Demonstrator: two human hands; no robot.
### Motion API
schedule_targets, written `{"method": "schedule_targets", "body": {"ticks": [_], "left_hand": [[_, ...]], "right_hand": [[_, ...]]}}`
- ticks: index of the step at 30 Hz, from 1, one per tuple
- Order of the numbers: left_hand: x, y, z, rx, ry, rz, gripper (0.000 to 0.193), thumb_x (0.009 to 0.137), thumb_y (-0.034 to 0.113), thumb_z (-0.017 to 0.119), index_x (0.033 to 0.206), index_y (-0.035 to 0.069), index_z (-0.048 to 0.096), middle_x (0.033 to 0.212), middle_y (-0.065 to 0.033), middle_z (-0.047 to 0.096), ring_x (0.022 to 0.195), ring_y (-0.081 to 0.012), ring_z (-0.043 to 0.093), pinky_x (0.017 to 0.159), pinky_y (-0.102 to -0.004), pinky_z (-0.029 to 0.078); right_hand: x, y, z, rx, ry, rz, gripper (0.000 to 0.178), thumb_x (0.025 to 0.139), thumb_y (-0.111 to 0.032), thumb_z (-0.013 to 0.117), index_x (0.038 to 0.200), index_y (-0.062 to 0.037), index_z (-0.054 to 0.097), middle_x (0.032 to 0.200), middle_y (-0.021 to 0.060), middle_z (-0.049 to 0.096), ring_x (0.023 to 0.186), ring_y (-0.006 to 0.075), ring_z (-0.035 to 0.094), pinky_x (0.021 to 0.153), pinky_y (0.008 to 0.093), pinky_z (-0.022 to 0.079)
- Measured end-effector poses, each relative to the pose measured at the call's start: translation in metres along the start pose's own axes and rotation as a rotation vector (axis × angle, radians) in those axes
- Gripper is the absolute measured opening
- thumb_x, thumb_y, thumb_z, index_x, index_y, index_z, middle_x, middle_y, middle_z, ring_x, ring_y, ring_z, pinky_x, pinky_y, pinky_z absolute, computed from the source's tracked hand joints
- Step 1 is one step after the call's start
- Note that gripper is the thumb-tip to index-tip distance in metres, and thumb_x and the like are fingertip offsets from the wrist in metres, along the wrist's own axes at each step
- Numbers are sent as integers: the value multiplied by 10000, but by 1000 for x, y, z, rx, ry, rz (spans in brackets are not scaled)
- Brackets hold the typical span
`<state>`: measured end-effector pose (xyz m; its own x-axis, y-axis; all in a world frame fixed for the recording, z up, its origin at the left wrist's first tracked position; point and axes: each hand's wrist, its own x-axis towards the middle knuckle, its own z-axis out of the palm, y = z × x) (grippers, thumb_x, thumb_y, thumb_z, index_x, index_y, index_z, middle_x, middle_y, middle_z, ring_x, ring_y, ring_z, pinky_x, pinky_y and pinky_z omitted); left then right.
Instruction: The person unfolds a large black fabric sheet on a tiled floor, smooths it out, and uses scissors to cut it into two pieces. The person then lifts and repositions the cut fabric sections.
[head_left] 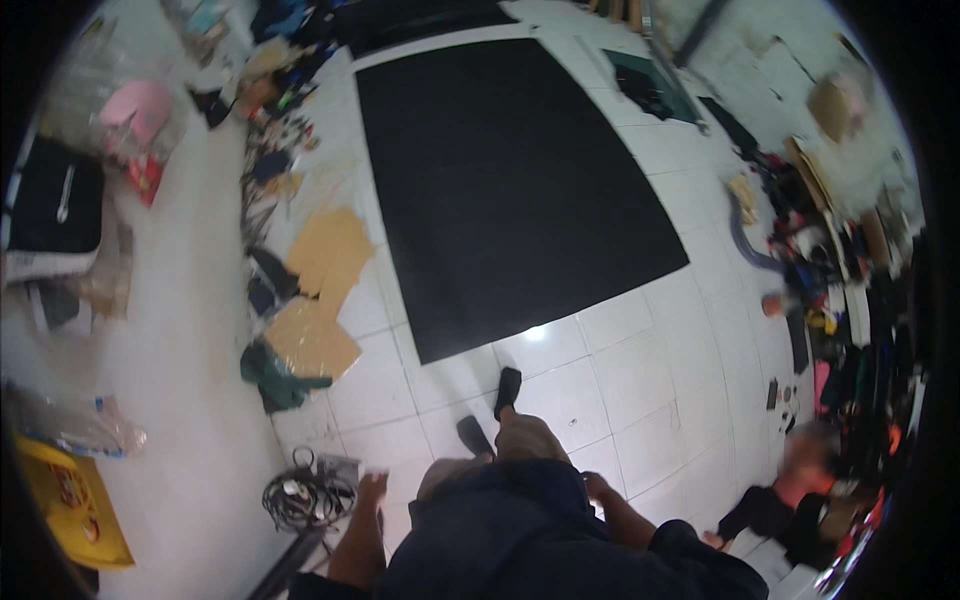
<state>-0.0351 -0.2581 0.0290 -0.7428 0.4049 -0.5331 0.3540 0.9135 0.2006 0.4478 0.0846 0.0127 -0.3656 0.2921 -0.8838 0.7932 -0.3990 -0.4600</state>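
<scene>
I stand on white floor tiles before a large black sheet [520, 190] spread on the floor. My left hand [372, 490] hangs at my left side, near a coil of dark cables [300, 497]. Its fingers look loose and apart, and nothing shows in them. My right hand [596, 487] is beside my right hip, close to the hem of my dark shirt [500, 520]. The fingers of this hand are partly hidden and small, so I cannot make out whether they hold anything. Neither hand touches the black sheet.
Brown paper pieces [330, 245] and a dark green cloth [275, 375] lie left of the sheet, along a white wall. A glass-like green panel [655, 85] is at the far right. Another person [790, 500] is low at the right, near cluttered shelves [850, 270].
</scene>
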Motion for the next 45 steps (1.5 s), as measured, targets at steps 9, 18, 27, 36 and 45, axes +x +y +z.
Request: {"method": "schedule_targets", "body": {"ticks": [9,18,27,36,45], "left_hand": [[-70,0,53,-233,-407,-259,314,878,320,619,974,24,665,866,-204,687,786,-332,669,696,-446,520],[19,174,22,-526,-117,184,357,884,314,642,997,-23,687,953,-167,705,902,-256,650,813,-378,500],[-10,376,56,-424,-240,113,395,854,350,691,1043,3,696,1038,-179,698,1001,-292,647,881,-384,498],[-74,516,115,-51,-364,411,502,864,489,634,1090,46,699,1088,-197,687,1054,-359,636,937,-416,489],[-20,556,124,81,-395,99,450,887,437,616,1080,42,706,1105,-200,686,1023,-341,656,909,-430,504]], "right_hand": [[-40,-50,-75,-1,608,-44,450,862,-500,634,1015,-84,712,1095,178,686,1038,324,650,896,400,514],[-82,43,-111,-109,520,-11,543,842,-548,621,1085,-70,711,1135,200,676,1109,362,619,969,421,481],[-146,201,-229,626,685,248,362,921,-344,638,1099,-30,618,901,96,650,707,206,621,591,379,520],[-130,243,-343,598,561,350,381,907,-367,646,1092,-35,614,833,70,631,630,183,587,545,370,486],[-25,129,-451,170,647,-111,440,904,-363,657,1152,-1,643,910,133,697,739,186,651,683,334,527]]}}
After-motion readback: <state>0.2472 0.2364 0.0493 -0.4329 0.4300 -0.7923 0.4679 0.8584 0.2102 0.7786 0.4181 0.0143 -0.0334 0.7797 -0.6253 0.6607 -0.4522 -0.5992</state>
